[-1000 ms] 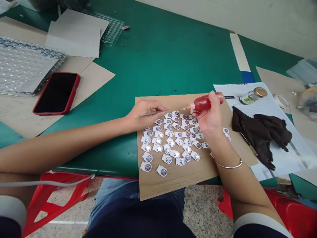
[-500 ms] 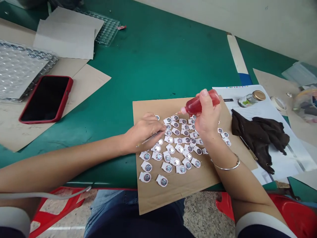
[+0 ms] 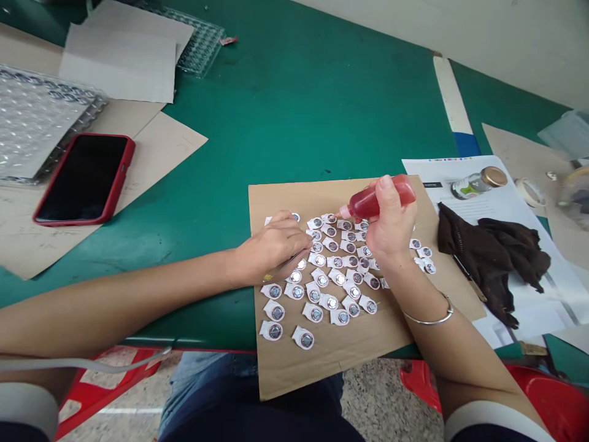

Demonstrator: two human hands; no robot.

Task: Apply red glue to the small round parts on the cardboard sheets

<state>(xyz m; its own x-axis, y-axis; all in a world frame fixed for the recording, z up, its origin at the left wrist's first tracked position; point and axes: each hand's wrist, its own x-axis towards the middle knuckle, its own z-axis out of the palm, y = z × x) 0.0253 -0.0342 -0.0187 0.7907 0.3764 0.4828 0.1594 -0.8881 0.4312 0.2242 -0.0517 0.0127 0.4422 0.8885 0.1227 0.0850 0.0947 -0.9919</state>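
One red bottle (image 3: 363,203) between right fingers (image 3: 387,191)

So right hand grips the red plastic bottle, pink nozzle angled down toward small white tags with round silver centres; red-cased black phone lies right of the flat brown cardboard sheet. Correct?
No: in the head view the red-cased black phone lies left of the flat brown cardboard sheet. The rest holds: right hand grips the red plastic bottle, pink nozzle angled down toward the small white tags.
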